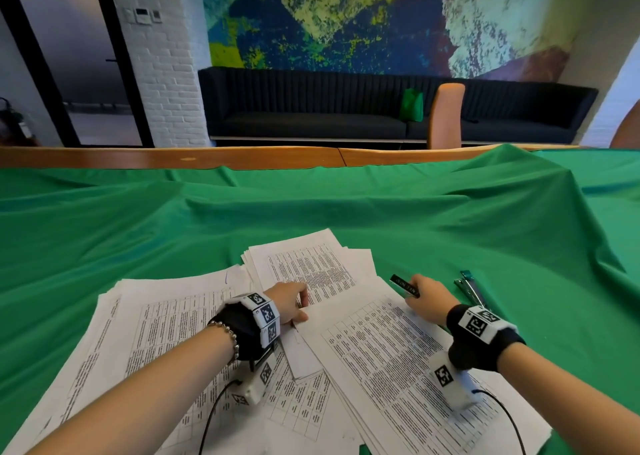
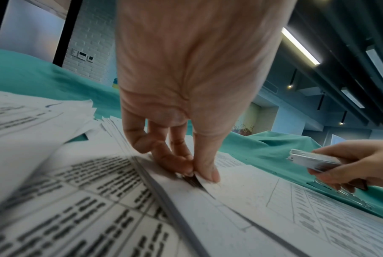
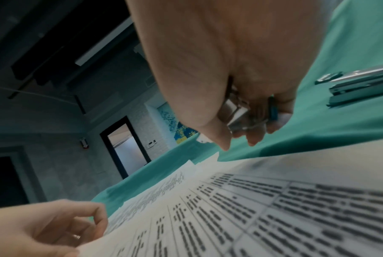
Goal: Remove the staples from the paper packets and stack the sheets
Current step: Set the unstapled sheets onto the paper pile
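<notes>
White sheets (image 1: 398,343) with black printed tables lie on plain green cloth (image 1: 311,205).

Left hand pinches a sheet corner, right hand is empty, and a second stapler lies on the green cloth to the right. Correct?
Not quite: the right hand is not empty; it grips a small metal stapler-like tool, seen best in the left wrist view. The left hand does pinch a sheet corner, and a stapler lies on the green cloth.
</notes>
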Available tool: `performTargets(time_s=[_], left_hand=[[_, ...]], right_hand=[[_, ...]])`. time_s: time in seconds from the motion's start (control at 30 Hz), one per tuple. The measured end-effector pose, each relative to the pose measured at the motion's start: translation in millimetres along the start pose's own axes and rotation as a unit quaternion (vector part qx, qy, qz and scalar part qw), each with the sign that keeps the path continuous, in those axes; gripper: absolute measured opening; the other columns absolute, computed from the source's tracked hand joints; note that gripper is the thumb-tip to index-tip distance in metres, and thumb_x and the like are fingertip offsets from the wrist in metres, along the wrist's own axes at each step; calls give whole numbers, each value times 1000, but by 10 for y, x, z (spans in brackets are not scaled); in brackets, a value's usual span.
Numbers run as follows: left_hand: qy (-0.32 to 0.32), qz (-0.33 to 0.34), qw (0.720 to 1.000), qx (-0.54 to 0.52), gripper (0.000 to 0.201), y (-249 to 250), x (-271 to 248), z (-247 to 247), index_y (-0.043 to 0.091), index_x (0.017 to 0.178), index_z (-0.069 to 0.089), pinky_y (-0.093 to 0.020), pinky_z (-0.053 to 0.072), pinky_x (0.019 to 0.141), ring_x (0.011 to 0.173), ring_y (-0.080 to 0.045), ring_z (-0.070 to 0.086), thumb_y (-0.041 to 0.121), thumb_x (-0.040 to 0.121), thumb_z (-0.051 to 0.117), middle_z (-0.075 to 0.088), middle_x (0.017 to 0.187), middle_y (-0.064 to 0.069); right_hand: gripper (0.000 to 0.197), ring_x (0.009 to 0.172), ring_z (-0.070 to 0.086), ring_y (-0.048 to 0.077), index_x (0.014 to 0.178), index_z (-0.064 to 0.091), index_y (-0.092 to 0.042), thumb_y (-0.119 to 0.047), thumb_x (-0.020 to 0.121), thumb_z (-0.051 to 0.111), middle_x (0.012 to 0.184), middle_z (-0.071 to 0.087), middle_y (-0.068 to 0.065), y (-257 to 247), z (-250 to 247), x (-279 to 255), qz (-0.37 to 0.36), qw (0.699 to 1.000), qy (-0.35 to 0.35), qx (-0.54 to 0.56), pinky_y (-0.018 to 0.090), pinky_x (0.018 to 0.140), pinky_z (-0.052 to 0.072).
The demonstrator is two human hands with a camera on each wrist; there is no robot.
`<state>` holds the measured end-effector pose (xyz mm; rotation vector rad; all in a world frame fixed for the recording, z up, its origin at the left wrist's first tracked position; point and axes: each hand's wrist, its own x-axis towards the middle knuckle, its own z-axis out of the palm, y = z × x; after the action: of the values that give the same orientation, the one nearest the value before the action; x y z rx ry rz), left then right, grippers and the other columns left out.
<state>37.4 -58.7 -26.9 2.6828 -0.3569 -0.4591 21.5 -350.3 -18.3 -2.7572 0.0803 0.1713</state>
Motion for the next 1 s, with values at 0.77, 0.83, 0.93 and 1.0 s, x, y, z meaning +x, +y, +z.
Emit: performTargets(time_s=[0.77, 0.83, 0.93, 1.0], left_hand=[[-24, -126, 989, 79, 75, 93, -74, -3, 12, 101, 55, -30, 45, 68, 75, -17, 55, 68, 58, 77, 63, 88, 0], [-17, -124, 989, 79, 76, 84, -92, 0, 12, 108, 55, -31, 45, 70, 79, -18, 55, 65, 60, 78, 63, 93, -1], [-17, -117, 990, 78, 70, 76, -87, 6, 12, 109, 55, -29, 42, 68, 78, -17, 53, 59, 64, 80, 62, 94, -2], [-16, -113, 990, 85, 65, 76, -87, 0, 13, 108, 56, -28, 42, 66, 78, -18, 54, 57, 65, 80, 62, 94, -2]], right_hand=[[61, 105, 60, 22, 151, 20, -42, -34, 97, 48, 121, 63, 5, -939, 237, -207, -218, 948, -133, -188, 33, 89, 49], [62, 110, 59, 24, 151, 18, -44, -43, 96, 48, 124, 63, 5, -1070, 281, -132, -235, 938, -142, -213, 35, 90, 48], [69, 112, 59, 26, 150, 15, -47, -67, 89, 43, 127, 62, 8, -1168, 362, -30, -228, 937, -157, -213, 36, 91, 48], [74, 110, 60, 26, 149, 14, -50, -77, 84, 38, 128, 62, 11, -1187, 401, 7, -220, 938, -166, -209, 35, 90, 48]])
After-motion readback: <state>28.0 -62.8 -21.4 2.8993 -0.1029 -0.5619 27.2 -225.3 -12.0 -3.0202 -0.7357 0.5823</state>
